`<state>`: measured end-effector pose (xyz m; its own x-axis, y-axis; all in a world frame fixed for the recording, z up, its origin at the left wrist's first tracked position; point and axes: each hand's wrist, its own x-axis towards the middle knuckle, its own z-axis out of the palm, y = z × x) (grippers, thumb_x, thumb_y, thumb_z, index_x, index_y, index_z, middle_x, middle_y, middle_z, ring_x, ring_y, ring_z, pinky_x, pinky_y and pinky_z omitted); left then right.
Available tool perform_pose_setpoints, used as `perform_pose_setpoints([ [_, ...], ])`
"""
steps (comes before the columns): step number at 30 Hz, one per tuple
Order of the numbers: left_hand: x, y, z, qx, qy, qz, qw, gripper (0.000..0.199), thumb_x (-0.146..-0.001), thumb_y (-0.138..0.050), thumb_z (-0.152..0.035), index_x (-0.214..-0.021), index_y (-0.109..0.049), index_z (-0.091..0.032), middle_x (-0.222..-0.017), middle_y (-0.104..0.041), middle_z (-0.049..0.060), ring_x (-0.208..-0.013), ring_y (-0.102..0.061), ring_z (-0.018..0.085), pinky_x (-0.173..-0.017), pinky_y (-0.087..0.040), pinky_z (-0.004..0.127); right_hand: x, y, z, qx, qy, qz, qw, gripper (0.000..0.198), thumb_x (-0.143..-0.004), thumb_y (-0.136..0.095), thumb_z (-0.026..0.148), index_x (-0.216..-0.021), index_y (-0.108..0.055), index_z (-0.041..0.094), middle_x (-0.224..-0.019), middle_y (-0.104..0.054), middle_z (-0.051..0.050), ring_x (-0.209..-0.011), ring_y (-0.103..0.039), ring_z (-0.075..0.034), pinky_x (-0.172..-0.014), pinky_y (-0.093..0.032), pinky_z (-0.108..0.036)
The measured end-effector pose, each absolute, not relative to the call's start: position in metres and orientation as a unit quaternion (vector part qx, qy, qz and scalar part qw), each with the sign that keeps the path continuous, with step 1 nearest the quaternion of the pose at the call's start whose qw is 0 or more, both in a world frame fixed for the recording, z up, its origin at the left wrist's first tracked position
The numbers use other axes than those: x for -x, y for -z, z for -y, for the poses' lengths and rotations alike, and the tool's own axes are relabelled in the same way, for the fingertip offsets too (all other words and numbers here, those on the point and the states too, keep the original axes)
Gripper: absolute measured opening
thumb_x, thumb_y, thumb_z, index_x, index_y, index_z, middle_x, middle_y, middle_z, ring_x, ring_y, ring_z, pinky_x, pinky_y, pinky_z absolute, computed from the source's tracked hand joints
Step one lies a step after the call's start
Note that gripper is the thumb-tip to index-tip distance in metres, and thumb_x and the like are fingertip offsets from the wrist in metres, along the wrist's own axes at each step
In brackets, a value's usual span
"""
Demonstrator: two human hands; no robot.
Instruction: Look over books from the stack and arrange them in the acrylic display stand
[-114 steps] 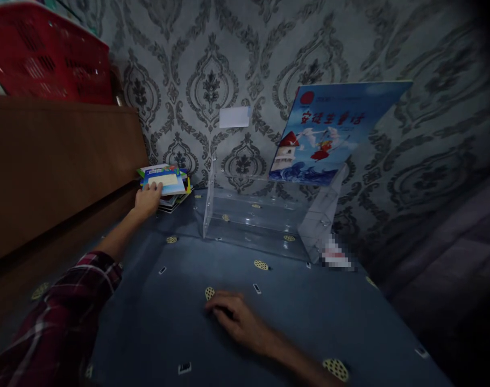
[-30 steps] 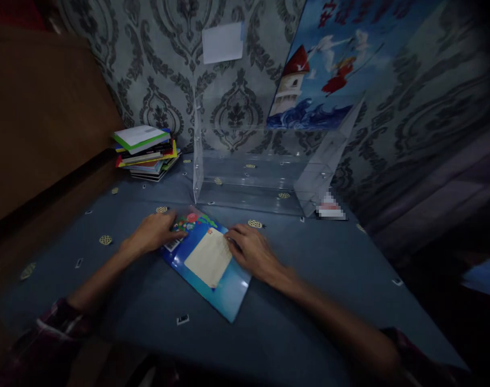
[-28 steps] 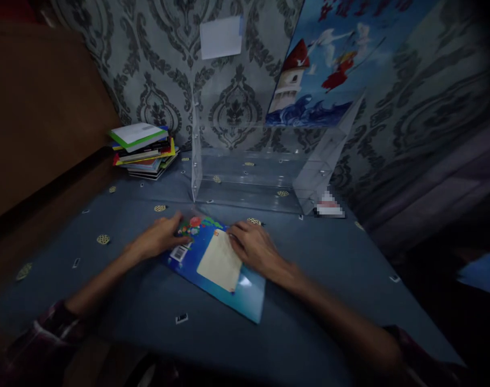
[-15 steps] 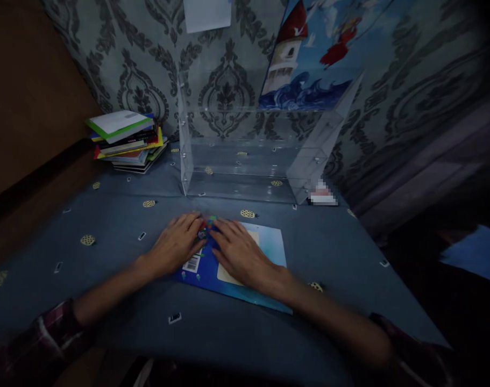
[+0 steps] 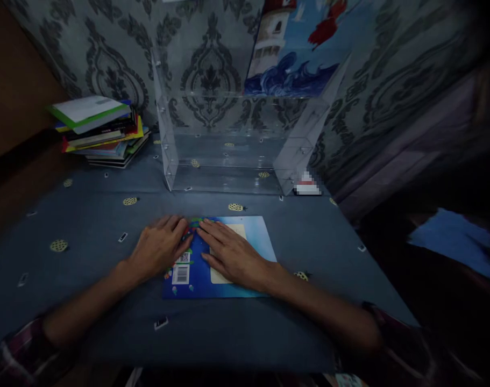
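A thin blue book (image 5: 200,287) lies flat on the cloth-covered table, with a barcode and a pale text panel on its upper face. My left hand (image 5: 158,247) rests at its upper left edge, fingers slightly bent and thumb apart, reaching onto the cover. Across the middle of the book lies my right hand (image 5: 232,252), fingers stretched out and palm down, hiding part of the panel. Both hands are open and touch the book from above.
Behind the book stands a clear acrylic rack (image 5: 224,174). A stack of books (image 5: 103,134) sits at the back left by a brown panel (image 5: 19,80). A picture (image 5: 289,59) is behind the rack, and a blurred-out small object (image 5: 307,185) stands at its right foot.
The view has shifted, so the rack and books appear farther left. The book, slanted before, now lies square to the table's front edge. Both hands stay on it.
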<state>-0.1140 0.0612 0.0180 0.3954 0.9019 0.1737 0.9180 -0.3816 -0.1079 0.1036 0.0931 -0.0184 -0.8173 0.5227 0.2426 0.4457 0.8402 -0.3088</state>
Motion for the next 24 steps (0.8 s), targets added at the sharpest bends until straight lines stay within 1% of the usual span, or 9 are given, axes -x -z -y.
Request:
perform_pose_setpoints([
  [3, 0.112, -0.017, -0.06, 0.836, 0.042, 0.536, 0.11, 0.02, -0.102, -0.046, -0.029, -0.102, -0.062, -0.016, -0.104, -0.068, 0.01, -0.091, -0.065, 0.024, -0.071, -0.052, 0.032, -0.116, 0.017, -0.094, 0.277, -0.112, 0.941, 0.161, 0.054, -0.102, -0.045, 0.034, -0.152, -0.042, 0.013, -0.156, -0.043, -0.014, -0.148, -0.036, -0.025, -0.122, -0.036, -0.048],
  [7, 0.111, -0.015, -0.061, 0.835, 0.046, 0.535, 0.119, 0.023, -0.103, -0.044, -0.029, -0.102, -0.063, -0.016, -0.107, -0.069, 0.01, -0.09, -0.066, 0.024, -0.071, -0.051, 0.032, -0.132, 0.012, -0.091, 0.311, -0.096, 0.935, 0.141, 0.053, -0.104, -0.041, 0.034, -0.15, -0.043, 0.009, -0.156, -0.042, -0.016, -0.148, -0.036, -0.025, -0.121, -0.035, -0.048],
  [9, 0.111, -0.016, -0.06, 0.83, 0.042, 0.545, 0.113, 0.022, -0.103, -0.043, -0.027, -0.103, -0.063, -0.016, -0.108, -0.069, 0.01, -0.091, -0.066, 0.024, -0.071, -0.051, 0.032, -0.139, 0.011, -0.09, 0.327, -0.089, 0.93, 0.139, 0.053, -0.104, -0.041, 0.035, -0.15, -0.044, 0.009, -0.156, -0.042, -0.017, -0.148, -0.035, -0.026, -0.122, -0.033, -0.049],
  [12, 0.116, -0.018, -0.06, 0.818, 0.036, 0.569, 0.079, 0.024, -0.104, -0.042, -0.028, -0.104, -0.063, -0.017, -0.103, -0.07, 0.009, -0.088, -0.067, 0.024, -0.067, -0.049, 0.03, -0.15, 0.014, -0.089, 0.356, -0.077, 0.921, 0.141, 0.052, -0.104, -0.042, 0.035, -0.15, -0.044, 0.011, -0.156, -0.043, -0.016, -0.148, -0.035, -0.026, -0.123, -0.031, -0.05],
  [15, 0.131, -0.018, -0.067, 0.814, 0.067, 0.577, 0.006, 0.025, -0.103, -0.042, -0.032, -0.109, -0.063, -0.019, -0.098, -0.071, 0.007, -0.085, -0.068, 0.023, -0.067, -0.049, 0.03, -0.16, 0.019, -0.089, 0.386, -0.064, 0.909, 0.144, 0.053, -0.104, -0.04, 0.036, -0.149, -0.043, 0.01, -0.156, -0.043, -0.017, -0.148, -0.035, -0.027, -0.122, -0.031, -0.053],
  [17, 0.144, -0.016, -0.076, 0.81, 0.13, 0.568, -0.068, 0.025, -0.101, -0.042, -0.031, -0.112, -0.062, -0.02, -0.103, -0.073, 0.006, -0.088, -0.069, 0.022, -0.072, -0.051, 0.031, -0.162, 0.018, -0.09, 0.398, -0.058, 0.904, 0.143, 0.053, -0.104, -0.039, 0.036, -0.148, -0.045, 0.007, -0.155, -0.043, -0.019, -0.147, -0.037, -0.03, -0.12, -0.033, -0.056],
  [20, 0.162, -0.009, -0.092, 0.783, 0.23, 0.537, -0.214, 0.027, -0.098, -0.045, -0.033, -0.117, -0.059, -0.019, -0.108, -0.075, 0.006, -0.097, -0.071, 0.021, -0.083, -0.054, 0.033, -0.154, 0.011, -0.087, 0.385, -0.063, 0.91, 0.142, 0.049, -0.102, -0.041, 0.032, -0.142, -0.052, 0.006, -0.151, -0.047, -0.022, -0.145, -0.039, -0.035, -0.117, -0.035, -0.061],
  [22, 0.17, -0.004, -0.1, 0.756, 0.271, 0.511, -0.307, 0.029, -0.095, -0.049, -0.036, -0.117, -0.057, -0.018, -0.108, -0.075, 0.008, -0.1, -0.071, 0.022, -0.088, -0.054, 0.034, -0.139, 0.003, -0.08, 0.324, -0.092, 0.931, 0.139, 0.045, -0.102, -0.043, 0.029, -0.14, -0.054, 0.01, -0.149, -0.051, -0.019, -0.144, -0.04, -0.033, -0.117, -0.035, -0.06],
  [24, 0.174, 0.001, -0.104, 0.729, 0.297, 0.495, -0.369, 0.03, -0.093, -0.052, -0.038, -0.114, -0.057, -0.016, -0.109, -0.075, 0.01, -0.103, -0.071, 0.022, -0.09, -0.054, 0.035, -0.119, -0.002, -0.07, 0.217, -0.135, 0.959, 0.125, 0.042, -0.102, -0.045, 0.028, -0.141, -0.055, 0.016, -0.148, -0.053, -0.012, -0.144, -0.041, -0.027, -0.119, -0.036, -0.054],
])
